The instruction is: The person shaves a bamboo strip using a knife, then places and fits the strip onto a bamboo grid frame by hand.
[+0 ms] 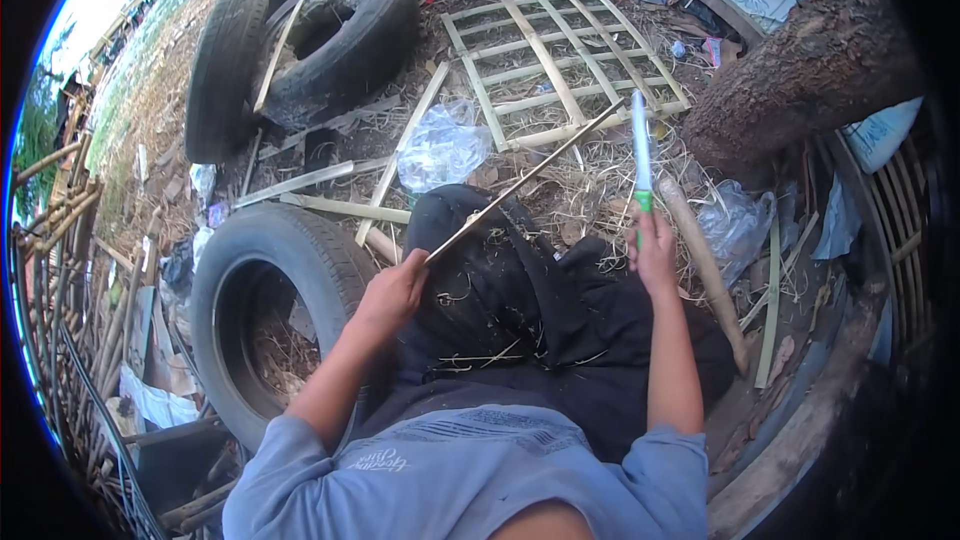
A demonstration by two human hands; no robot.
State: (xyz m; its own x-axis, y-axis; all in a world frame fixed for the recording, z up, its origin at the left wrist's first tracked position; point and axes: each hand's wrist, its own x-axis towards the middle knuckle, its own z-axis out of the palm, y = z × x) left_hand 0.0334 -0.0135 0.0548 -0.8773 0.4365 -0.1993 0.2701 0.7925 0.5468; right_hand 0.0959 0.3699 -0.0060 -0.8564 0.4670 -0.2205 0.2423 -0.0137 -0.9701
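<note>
Over the dark-trousered lap [540, 310], the left hand [393, 290] is closed round the near end of a thin bamboo strip [520, 183] that slants up and away from the lap. Right of it, the right hand [655, 252] grips a green-handled knife [641, 155], blade upright, just beside the strip's far tip. Left of the lap lies a tyre [290, 280]; beyond it, a bamboo lattice [560, 65] on straw.

Outdoor scrap yard: old tyres [300, 50], straw, bamboo lattice [560, 65].

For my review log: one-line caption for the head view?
Seated outdoors, left hand holds a thin bamboo strip, right hand a green-handled knife.
</note>
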